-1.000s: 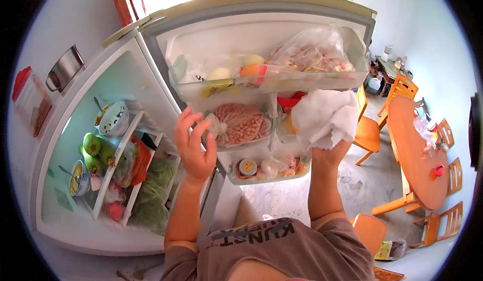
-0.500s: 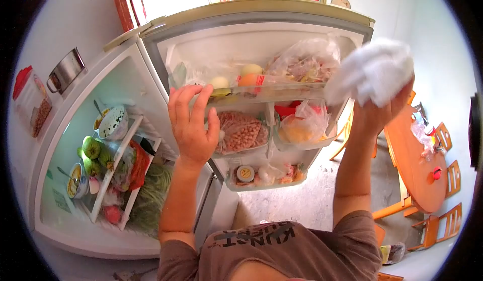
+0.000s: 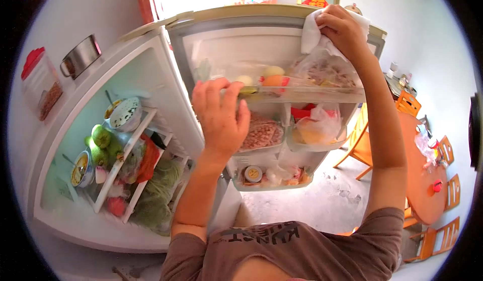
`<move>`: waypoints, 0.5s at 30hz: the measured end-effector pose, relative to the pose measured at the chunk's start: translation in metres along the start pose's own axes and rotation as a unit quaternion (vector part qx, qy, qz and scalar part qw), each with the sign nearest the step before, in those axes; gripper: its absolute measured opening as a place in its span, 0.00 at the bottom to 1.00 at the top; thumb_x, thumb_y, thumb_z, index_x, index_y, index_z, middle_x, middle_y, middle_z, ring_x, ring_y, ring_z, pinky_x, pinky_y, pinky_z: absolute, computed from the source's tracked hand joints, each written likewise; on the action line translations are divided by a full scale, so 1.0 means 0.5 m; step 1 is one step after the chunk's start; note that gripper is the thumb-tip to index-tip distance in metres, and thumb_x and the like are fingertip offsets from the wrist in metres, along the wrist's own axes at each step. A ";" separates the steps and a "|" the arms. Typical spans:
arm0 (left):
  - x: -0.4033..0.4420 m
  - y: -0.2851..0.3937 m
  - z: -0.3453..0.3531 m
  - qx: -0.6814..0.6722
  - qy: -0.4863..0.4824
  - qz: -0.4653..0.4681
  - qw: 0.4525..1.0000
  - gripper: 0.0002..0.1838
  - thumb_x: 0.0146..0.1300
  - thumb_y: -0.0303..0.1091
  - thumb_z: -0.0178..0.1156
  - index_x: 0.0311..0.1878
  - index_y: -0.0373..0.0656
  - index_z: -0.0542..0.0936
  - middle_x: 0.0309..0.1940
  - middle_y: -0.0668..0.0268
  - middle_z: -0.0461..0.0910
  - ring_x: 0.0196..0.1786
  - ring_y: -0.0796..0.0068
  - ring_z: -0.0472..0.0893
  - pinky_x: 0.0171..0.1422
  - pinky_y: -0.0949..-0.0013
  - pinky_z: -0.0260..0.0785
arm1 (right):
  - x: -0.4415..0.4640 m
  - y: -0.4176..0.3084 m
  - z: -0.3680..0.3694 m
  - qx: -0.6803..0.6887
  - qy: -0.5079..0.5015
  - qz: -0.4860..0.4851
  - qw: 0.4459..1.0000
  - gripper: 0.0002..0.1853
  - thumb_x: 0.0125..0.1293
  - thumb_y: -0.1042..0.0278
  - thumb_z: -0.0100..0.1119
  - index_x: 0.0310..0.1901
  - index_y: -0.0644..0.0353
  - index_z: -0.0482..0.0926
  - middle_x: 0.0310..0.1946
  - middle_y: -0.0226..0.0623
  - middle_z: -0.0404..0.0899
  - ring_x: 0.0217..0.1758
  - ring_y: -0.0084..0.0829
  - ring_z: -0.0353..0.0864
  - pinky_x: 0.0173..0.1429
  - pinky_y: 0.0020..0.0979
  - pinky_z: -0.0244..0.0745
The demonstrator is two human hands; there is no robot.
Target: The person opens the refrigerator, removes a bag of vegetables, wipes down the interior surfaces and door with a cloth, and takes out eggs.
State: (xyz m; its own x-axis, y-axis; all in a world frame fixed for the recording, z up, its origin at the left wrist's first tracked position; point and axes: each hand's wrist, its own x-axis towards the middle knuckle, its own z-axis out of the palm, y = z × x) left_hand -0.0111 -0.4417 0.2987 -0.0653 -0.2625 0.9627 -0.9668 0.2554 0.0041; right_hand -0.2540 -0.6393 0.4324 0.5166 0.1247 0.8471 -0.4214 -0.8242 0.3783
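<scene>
The inner side of an open fridge door [image 3: 251,38] faces me. My right hand [image 3: 343,29] is closed around a white cloth [image 3: 312,32], pressed at the door's upper right corner, and part of the cloth hangs down inside. My left hand [image 3: 221,115] is at the left end of the clear upper door shelf [image 3: 312,95], fingers stretched over its rim and thumb apart. That shelf holds a bag of food [image 3: 327,72] and several round items. Below are a bag of reddish-brown food [image 3: 261,132] and a knotted plastic bag [image 3: 317,125].
Left, the fridge interior holds a speckled bowl [image 3: 126,114], green fruit [image 3: 100,145] and leafy greens [image 3: 161,190]. A metal pot [image 3: 81,57] and a red-lidded bag [image 3: 43,85] stand beyond it. Right are an oval wooden table [image 3: 422,175] and chairs [image 3: 359,143].
My right hand has carried the cloth up and left onto the door's top corner. The left hand stays at the shelf. The view has shifted slightly.
</scene>
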 end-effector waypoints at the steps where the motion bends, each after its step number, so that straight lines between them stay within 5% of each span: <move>1: 0.000 -0.001 0.000 -0.007 0.000 0.002 1.000 0.17 0.51 0.27 0.60 0.47 0.44 0.76 0.47 0.60 0.70 0.54 0.54 0.68 0.69 0.48 0.53 | 0.023 -0.012 0.016 0.013 -0.015 -0.022 1.000 0.09 0.49 0.76 0.65 0.33 0.57 0.79 0.33 0.31 0.76 0.42 0.35 0.77 0.45 0.35 0.73; 7: -0.002 -0.002 0.008 -0.016 0.009 -0.002 1.000 0.18 0.48 0.26 0.61 0.46 0.44 0.77 0.46 0.61 0.70 0.54 0.56 0.68 0.68 0.48 0.53 | 0.140 -0.110 0.102 0.018 -0.085 -0.067 0.994 0.05 0.53 0.68 0.63 0.32 0.54 0.79 0.35 0.32 0.76 0.43 0.38 0.78 0.46 0.38 0.74; 14: -0.006 -0.008 0.007 -0.009 0.014 -0.007 1.000 0.18 0.48 0.25 0.61 0.46 0.44 0.77 0.46 0.60 0.70 0.54 0.56 0.68 0.69 0.48 0.54 | 0.241 -0.213 0.210 0.028 -0.077 -0.168 0.982 0.08 0.56 0.70 0.62 0.39 0.53 0.78 0.38 0.27 0.76 0.44 0.30 0.78 0.46 0.33 0.73; 15: -0.008 -0.011 0.008 -0.011 0.019 -0.004 1.000 0.18 0.48 0.25 0.61 0.46 0.44 0.77 0.46 0.60 0.70 0.54 0.56 0.69 0.69 0.47 0.54 | 0.247 -0.225 0.216 0.047 -0.071 -0.157 0.984 0.06 0.54 0.69 0.60 0.35 0.54 0.78 0.35 0.33 0.77 0.43 0.36 0.77 0.47 0.37 0.71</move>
State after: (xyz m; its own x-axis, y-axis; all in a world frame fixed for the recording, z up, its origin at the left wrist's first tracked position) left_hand -0.0063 -0.4459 0.2940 -0.0470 -0.2300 0.9721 -0.9619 0.2730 0.0180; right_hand -0.0624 -0.5910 0.4541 0.7115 0.3094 0.6309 -0.1562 -0.8058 0.5712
